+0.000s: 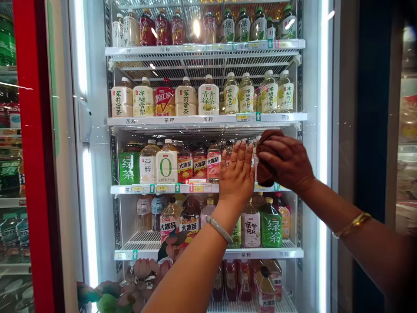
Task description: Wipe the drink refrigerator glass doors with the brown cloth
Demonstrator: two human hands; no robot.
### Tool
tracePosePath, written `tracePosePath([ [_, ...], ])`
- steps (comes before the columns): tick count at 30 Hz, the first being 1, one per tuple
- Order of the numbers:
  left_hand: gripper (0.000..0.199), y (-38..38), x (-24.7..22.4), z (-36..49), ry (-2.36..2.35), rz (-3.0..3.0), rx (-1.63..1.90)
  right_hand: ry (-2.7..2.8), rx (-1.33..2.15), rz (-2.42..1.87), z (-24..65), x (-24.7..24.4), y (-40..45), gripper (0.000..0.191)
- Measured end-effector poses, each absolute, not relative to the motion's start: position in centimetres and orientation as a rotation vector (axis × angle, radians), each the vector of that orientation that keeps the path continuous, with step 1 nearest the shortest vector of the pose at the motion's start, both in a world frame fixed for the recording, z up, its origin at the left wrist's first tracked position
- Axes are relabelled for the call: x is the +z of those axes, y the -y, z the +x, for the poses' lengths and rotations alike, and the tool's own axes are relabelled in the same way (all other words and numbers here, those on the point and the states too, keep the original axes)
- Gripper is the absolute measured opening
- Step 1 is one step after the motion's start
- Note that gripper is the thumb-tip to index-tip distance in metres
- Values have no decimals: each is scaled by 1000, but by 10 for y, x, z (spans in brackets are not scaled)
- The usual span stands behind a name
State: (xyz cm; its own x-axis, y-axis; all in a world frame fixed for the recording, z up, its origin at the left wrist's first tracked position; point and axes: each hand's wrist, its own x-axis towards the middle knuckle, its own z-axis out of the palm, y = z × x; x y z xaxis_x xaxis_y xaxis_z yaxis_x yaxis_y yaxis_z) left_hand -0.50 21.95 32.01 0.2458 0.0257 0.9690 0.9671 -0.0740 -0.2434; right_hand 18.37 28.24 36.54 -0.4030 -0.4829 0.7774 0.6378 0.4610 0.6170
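Observation:
My left hand (237, 176) lies flat with its fingers stretched upward against the glass door (202, 134) of a lit drinks cooler. A grey bangle circles that wrist. Just to its right, my right hand (286, 158) grips a bunched brown cloth (269, 158), which appears pressed to the same glass. A gold-coloured bracelet is on the right wrist. Behind the hands, through the glass, bottles of tea stand on the middle shelf, among them a white bottle with a green 0 (167, 163). My hands hide part of that row.
White wire shelves (208, 119) inside the cooler carry several rows of bottles. A red upright frame (37, 156) borders the left side, with another stocked cooler beyond it. Pinkish flower shapes (145, 271) show at the lower left. A dark frame (371, 108) stands on the right.

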Motion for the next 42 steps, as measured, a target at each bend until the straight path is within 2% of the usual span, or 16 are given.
tracePosePath([
  [3, 87, -218, 319, -4, 1075, -1351, -1061, 1432, -1125, -225, 200, 372, -297, 37],
  [9, 86, -216, 319, -3, 1132, -1386, -1058, 1383, -1130, -314, 172, 319, -277, 39],
  [13, 80, -216, 319, -4, 1117, -1391, -1062, 1544, -1285, -88, 170, 351, -273, 36],
  [17, 86, -218, 318, -4, 1109, -1404, -1064, 1413, -1151, -156, 200, 375, -297, 39],
  [21, 88, -218, 318, -3, 1105, -1409, -1072, 1277, -1023, -340, 200, 334, -298, 38],
  [24, 84, -217, 318, -2, 1114, -1403, -1069, 1380, -1070, -293, 180, 315, -283, 42],
  [28, 78, -217, 319, -3, 1113, -1388, -1058, 1512, -1203, -157, 178, 352, -282, 40],
  [31, 80, -217, 318, -3, 1119, -1404, -1063, 1448, -1136, -159, 199, 376, -299, 39],
  [35, 86, -217, 318, -3, 1117, -1419, -1073, 1213, -1080, -303, 207, 346, -309, 37],
  [38, 86, -217, 317, -2, 1117, -1409, -1082, 1261, -1088, -346, 187, 312, -294, 39],
  [42, 81, -218, 317, -2, 1121, -1397, -1079, 1496, -1164, -237, 168, 323, -277, 43],
])
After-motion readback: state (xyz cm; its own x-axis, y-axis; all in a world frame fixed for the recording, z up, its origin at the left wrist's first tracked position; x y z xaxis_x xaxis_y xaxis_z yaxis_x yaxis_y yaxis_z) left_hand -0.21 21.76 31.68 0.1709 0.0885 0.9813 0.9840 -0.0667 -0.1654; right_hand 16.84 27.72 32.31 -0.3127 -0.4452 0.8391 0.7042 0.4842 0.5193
